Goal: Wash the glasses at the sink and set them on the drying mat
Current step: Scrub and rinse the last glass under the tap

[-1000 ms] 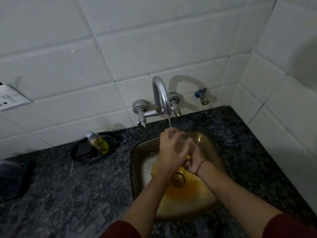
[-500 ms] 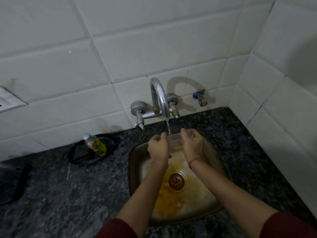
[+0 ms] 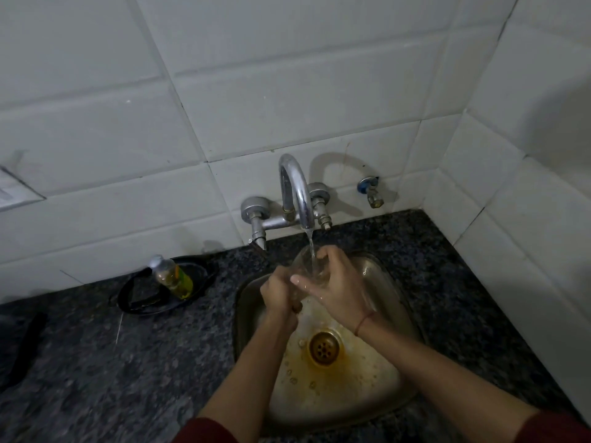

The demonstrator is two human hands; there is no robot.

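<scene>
A clear drinking glass [image 3: 306, 260] is tilted under the running stream from the chrome tap [image 3: 295, 191], above the small steel sink [image 3: 388, 290]. My left hand [image 3: 279, 295] grips its lower part from the left. My right hand [image 3: 335, 284] wraps over it from the right, fingers laid across the glass. Most of the glass is hidden by my hands. Water pools around the brass drain [image 3: 323, 346] on the stained sink floor.
A black dish [image 3: 137, 298] with a small bottle of yellow-green liquid [image 3: 172, 276] sits on the dark granite counter [image 3: 96, 362] left of the sink. A dark object [image 3: 22, 346] lies at the far left edge. White tiled walls close the back and right.
My hands held the glass apart on either side half a second ago; now they overlap, the right hand crossed over the glass, which is tilted up into the stream.
</scene>
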